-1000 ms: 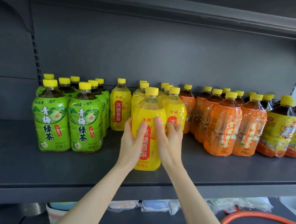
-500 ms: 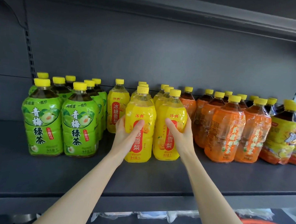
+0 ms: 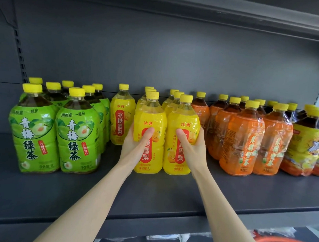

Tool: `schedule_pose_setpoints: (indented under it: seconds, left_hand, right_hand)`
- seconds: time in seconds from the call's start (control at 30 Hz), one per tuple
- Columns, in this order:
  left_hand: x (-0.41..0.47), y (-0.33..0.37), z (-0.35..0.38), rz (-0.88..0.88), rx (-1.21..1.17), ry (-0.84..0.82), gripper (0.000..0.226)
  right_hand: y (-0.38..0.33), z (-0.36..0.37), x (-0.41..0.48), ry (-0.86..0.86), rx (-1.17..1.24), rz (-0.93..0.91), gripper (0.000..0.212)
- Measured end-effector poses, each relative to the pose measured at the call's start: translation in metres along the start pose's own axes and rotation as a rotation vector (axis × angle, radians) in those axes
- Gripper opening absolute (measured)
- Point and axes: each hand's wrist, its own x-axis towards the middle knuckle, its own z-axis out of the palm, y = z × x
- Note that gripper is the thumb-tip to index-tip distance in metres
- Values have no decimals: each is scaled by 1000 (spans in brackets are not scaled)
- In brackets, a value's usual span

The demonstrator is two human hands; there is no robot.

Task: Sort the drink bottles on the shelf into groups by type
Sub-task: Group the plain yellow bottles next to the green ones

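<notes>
The left hand [image 3: 136, 149] curls round the left yellow bottle [image 3: 151, 118], the right hand [image 3: 192, 149] round the right yellow bottle [image 3: 184, 118]. Both stand mid-shelf [image 3: 152, 191]. Full and glossy, probably heavy and slippery: grip the labelled middle.

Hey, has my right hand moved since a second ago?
Yes. The right hand shifted right, toward the orange bottles: it left the left front yellow bottle, gripped by the left hand, and now grips the right front yellow bottle.
</notes>
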Motion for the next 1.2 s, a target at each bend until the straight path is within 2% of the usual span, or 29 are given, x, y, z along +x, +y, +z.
schedule_pose_setpoints:
  seconds: [0.37,0.57,0.8,0.87,0.97,1.07,1.2]
  left_hand:
    - [3,-5,-1,16,49,10,74]
    - [-3,5,-2,-3,86,-1,71]
    - [-20,28,-10,-54,364,-29,60]
    - [-28,35,-16,-57,555,-84,63]
    - [-46,51,-26,-15,764,-60,61]
    - [-61,72,-36,66,749,10,39]
    - [-78,114,-61,208,652,113,21]
  right_hand:
    - [4,7,-1,60,-72,-34,82]
    - [-4,2,-5,6,-95,8,85]
    - [-20,-14,-13,-99,-313,51,121]
    - [-20,-21,-21,-118,-387,7,113]
    - [-38,-30,-41,-101,-440,-55,79]
    - [-57,-29,-51,-69,-481,-128,41]
    - [-98,-2,-65,-90,-414,-191,30]
